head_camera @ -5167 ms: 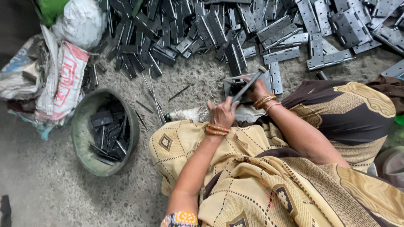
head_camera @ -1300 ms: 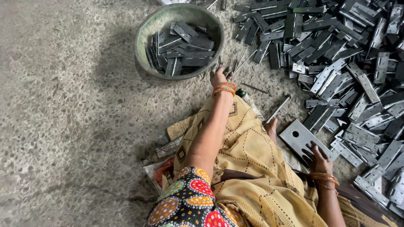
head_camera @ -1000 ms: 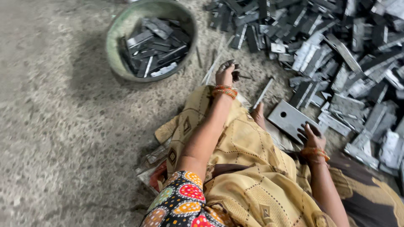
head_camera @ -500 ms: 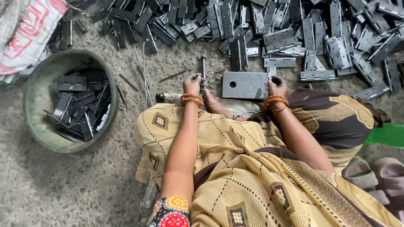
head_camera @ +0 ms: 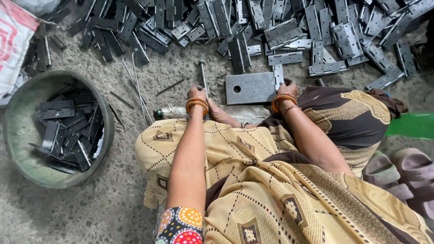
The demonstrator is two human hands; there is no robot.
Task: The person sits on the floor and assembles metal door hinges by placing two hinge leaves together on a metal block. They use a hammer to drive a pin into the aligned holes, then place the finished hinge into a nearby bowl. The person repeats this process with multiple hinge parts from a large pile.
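Fingers of left hand [head_camera: 197,93] wrapped round a rod [head_camera: 202,73], pointing up and away on the floor. Right hand [head_camera: 287,87] curled over the right edge of a plate [head_camera: 251,88] with one hole, lying flat between both hands. Forearms stretched forward over the knees. Left of that, basin [head_camera: 18,100] holding dark hinges [head_camera: 68,131]; hinge pile [head_camera: 280,27] beyond.

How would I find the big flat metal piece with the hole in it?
Start at the huge pile of grey hinges across the top of the floor. Just below it, by the person's right hand, lies a flat metal plate. It is wider than any hinge, plain and smooth, with one round hole near its left end.
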